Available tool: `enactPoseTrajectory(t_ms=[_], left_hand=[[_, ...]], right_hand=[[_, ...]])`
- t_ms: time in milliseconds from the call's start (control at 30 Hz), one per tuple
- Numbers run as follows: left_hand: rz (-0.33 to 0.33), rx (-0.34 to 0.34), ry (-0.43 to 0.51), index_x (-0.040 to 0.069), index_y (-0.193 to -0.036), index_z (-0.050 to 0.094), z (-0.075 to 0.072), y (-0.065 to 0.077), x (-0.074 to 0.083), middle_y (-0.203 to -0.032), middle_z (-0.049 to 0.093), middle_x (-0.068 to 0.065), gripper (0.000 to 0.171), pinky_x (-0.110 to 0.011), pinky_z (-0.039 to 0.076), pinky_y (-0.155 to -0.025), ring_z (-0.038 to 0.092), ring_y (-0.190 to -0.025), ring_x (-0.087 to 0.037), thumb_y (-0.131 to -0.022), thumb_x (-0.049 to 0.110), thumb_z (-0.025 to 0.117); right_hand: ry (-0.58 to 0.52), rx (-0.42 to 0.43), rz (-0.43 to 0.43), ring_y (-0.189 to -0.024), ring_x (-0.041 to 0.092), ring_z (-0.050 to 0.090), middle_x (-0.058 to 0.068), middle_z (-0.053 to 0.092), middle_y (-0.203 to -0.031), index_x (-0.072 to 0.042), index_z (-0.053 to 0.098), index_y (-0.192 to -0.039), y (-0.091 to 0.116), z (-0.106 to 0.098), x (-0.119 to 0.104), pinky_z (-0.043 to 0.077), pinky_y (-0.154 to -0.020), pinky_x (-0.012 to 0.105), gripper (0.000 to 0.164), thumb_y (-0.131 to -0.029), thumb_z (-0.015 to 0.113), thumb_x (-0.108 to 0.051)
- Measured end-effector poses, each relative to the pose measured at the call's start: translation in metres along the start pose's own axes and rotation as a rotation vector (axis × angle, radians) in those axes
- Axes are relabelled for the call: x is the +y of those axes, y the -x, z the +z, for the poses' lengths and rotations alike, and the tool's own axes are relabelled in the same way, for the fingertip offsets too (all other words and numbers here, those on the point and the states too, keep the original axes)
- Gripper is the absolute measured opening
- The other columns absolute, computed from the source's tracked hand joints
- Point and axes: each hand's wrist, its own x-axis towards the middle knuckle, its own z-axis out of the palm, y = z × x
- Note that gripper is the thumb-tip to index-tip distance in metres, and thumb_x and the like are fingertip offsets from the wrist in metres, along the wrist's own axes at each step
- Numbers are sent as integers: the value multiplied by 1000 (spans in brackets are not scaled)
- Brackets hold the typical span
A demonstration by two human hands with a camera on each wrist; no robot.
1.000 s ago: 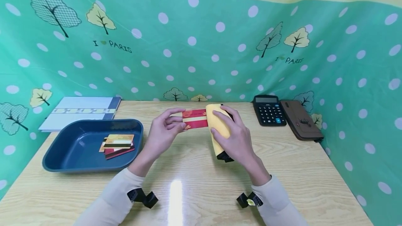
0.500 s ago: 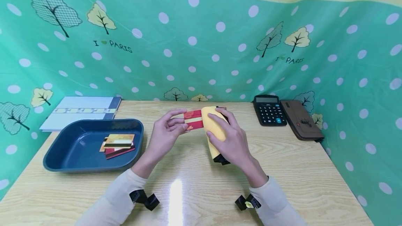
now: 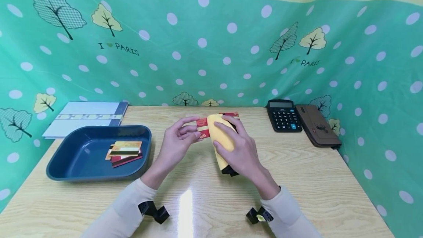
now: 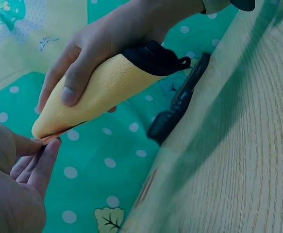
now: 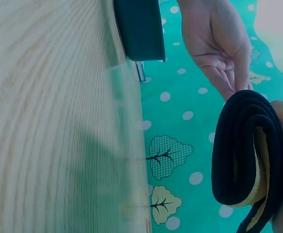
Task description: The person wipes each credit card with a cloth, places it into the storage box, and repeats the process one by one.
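In the head view my left hand (image 3: 178, 142) pinches the left end of a red card with a pale stripe (image 3: 203, 127) between thumb and fingers. The card's other end is hidden in a folded yellow cloth with black edging (image 3: 220, 139). My right hand (image 3: 239, 146) grips that cloth from its right side, fingers spread over the top. From the right wrist, the cloth's black end (image 5: 243, 145) shows several rolled layers. In the left wrist view the left fingertips (image 4: 51, 145) are right at the cloth's fold, above the table. Another red card (image 3: 232, 115) shows behind the cloth.
A blue basin (image 3: 82, 161) at the left holds several gold and red cards (image 3: 125, 150). Behind it lies a pale notebook (image 3: 89, 115). A black calculator (image 3: 284, 116) and a brown zip wallet (image 3: 315, 126) lie at the back right, before a green polka-dot curtain (image 3: 211, 61).
The right hand has moved the cloth leftward along the card, so less of the card shows. More of the red card behind the cloth has come into view.
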Motion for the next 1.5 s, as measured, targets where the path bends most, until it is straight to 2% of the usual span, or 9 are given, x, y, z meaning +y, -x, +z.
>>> enactPoseTrajectory(t_ms=[300, 600, 833, 1000, 1167, 1300, 1500], left_hand=[[13, -19, -1, 7, -136, 62, 3, 2, -1, -111, 74, -25, 42, -34, 65, -89, 78, -95, -15, -96, -5, 67], [18, -35, 38, 4, -136, 61, 4, 3, -1, -106, 76, -16, 42, -36, 65, -91, 78, -95, -14, -95, -7, 67], [18, -38, 37, 3, -135, 61, 4, 1, -1, -109, 74, -19, 42, -36, 65, -90, 78, -94, -15, -95, -7, 67], [2, -27, 8, 5, -136, 61, 3, 3, 5, -112, 73, -24, 43, -35, 66, -88, 78, -94, -14, -95, -5, 68], [-19, -14, -23, 8, -135, 63, 0, 3, 9, -114, 73, -24, 42, -35, 66, -86, 78, -94, -14, -95, -3, 69], [-13, -15, -23, 8, -135, 63, -2, 3, 10, -110, 75, -21, 43, -36, 66, -86, 78, -93, -14, -94, -2, 70], [-12, -19, -12, 6, -138, 61, -8, 3, 13, -107, 75, -16, 44, -37, 66, -87, 78, -89, -13, -95, -3, 69]], right_hand=[[-6, 1, -37, -79, 13, 63, 6, 56, -148, -22, 68, -136, 2, 4, -6, 39, -53, 15, 53, -85, 83, -21], [-9, 0, -65, -73, 10, 56, 6, 57, -146, -20, 69, -135, 3, 6, -10, 38, -51, 13, 52, -85, 84, -21], [18, -8, -61, -74, 11, 58, 6, 56, -147, -21, 68, -135, 2, 3, -8, 36, -49, 13, 53, -85, 84, -23], [24, 10, -45, -78, 14, 63, 6, 55, -148, -23, 67, -137, 0, -1, -4, 40, -51, 16, 54, -85, 84, -22], [25, 48, -11, -96, 21, 69, 6, 56, -147, -24, 67, -137, -2, -7, 2, 47, -56, 23, 54, -86, 84, -22], [27, 69, 18, -113, 25, 68, 5, 56, -147, -24, 67, -137, -4, -12, 8, 52, -59, 30, 53, -86, 83, -21], [31, 85, 49, -117, 27, 66, 6, 56, -147, -22, 68, -136, -6, -18, 15, 52, -60, 31, 52, -86, 83, -20]])
